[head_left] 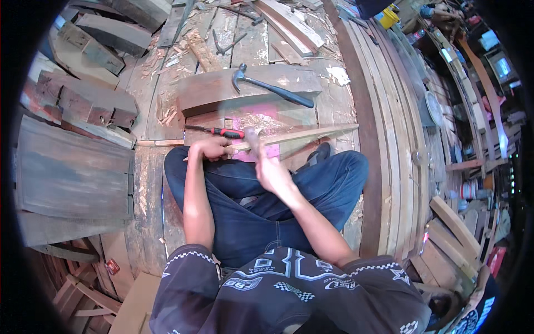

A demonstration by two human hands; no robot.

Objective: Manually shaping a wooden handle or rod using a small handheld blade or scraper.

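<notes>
I sit cross-legged with a long, thin wooden strip [311,133] slanting across in front of my legs. My left hand [210,149] is closed around the strip's left end. A small pointed tip pokes out on that hand's far left; its kind is unclear. My right hand [272,173] is closed on a pale, upright piece [254,143], smeared by motion, which crosses the strip. Just beyond my left hand lies a narrow-bladed tool with a red and black handle [228,133]. Behind it, a claw hammer [272,86] rests on a thick wooden beam [206,92].
Wood shavings [258,121] litter the plank floor, some over a pink patch. Pincers [228,43] and cut boards [289,25] lie farther off. Big timber blocks [72,167] stand at left. Long stacked planks [389,139] run along the right. Another person [473,312] shows at lower right.
</notes>
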